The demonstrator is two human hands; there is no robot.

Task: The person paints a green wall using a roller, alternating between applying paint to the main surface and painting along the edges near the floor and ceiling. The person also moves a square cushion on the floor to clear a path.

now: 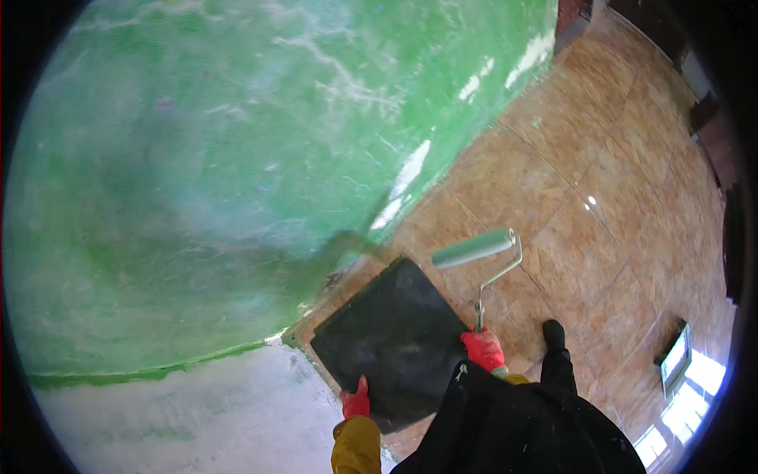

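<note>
My right hand point(484, 351), in a red glove, is closed around the handle of a paint roller point(474, 249). The roller's sleeve has a pale green tint and is held up over the tiled floor, apart from the wall. My left hand point(356, 402), also red-gloved, has its thumb over the near left edge of a flat dark square board or sheet point(391, 343); its fingers are hidden beneath. One corner of the dark piece lies near the foot of the green painted wall point(237, 178), which shows pale streaks and bare white patches.
A whitish wall point(195, 415) meets the green one at a corner. Brown floor tiles point(592, 249) spread to the right, with a framed, glass-like rectangular object point(676, 359) on them. My dark shoe point(554, 335) stands right of the roller handle. Dark objects line the far right rim.
</note>
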